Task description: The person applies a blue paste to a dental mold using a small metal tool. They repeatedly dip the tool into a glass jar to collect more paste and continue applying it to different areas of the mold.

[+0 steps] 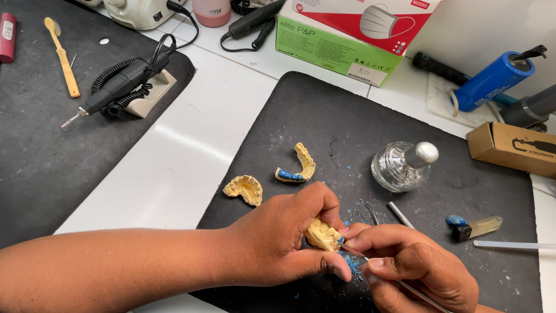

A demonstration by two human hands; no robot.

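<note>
While clasped in the left hand [289, 240] low on the dark mat [359, 122], shows as a pale yellow plaster dental cast [323, 233] — chunky, with moulded tooth ridges, thumb under and fingers curled over. Blue flecks [351, 264] scattered on the mat just beneath. Right hand [414, 268] closed round a thin metal instrument [370, 261], tip touching the cast at its 3 o'clock edge.

Two more casts at 11 o'clock from the held one: a yellow arch [245, 189], and a curved piece with blue wax along its rim [296, 165], near each other but apart. Glass spirit lamp with a metal cap [404, 165] at 2 o'clock; small lighter with a blue top [475, 227] at 3 o'clock.

Packages along the far edge of the desk [191, 145]: at 12 o'clock a flat green box [324, 46] with a white label at one corner, and lying on it a red and white box [370, 17] bearing a picture of a face mask. At 2 o'clock a blue cylinder canister [492, 80] lying tilted — below it a brown cardboard carton [512, 148] printed in black. Pink tub [211, 11] at 11 o'clock. Black handpiece [119, 87] on its cradle at 10 o'clock.
</note>
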